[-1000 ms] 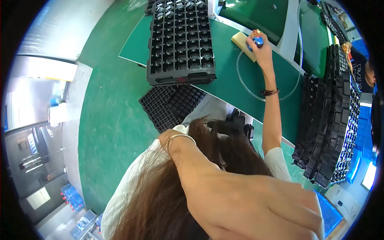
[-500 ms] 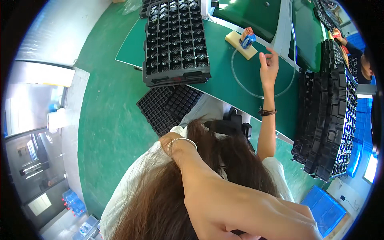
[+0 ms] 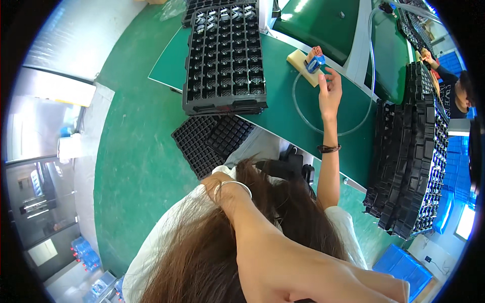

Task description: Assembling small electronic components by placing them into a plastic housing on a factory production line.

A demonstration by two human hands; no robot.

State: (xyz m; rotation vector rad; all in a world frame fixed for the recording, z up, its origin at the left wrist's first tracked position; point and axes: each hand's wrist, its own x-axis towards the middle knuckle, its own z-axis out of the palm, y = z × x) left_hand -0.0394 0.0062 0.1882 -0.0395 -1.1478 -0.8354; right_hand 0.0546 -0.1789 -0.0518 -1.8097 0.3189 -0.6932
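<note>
Right hand (image 3: 331,93) hangs wide and seemingly empty just beside the blue-and-copper piece (image 3: 315,64), which sits on the yellow block (image 3: 297,59); left hand (image 3: 348,284) looms near the camera, grip impossible to tell. Looks like reaching; taking hold calls for closing around it. Beyond, a clear tube (image 3: 298,103) loops over the green table (image 3: 349,156).

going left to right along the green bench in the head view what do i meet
First tray stack → yellow block with the blue piece on it → right hand → second tray stack
</note>
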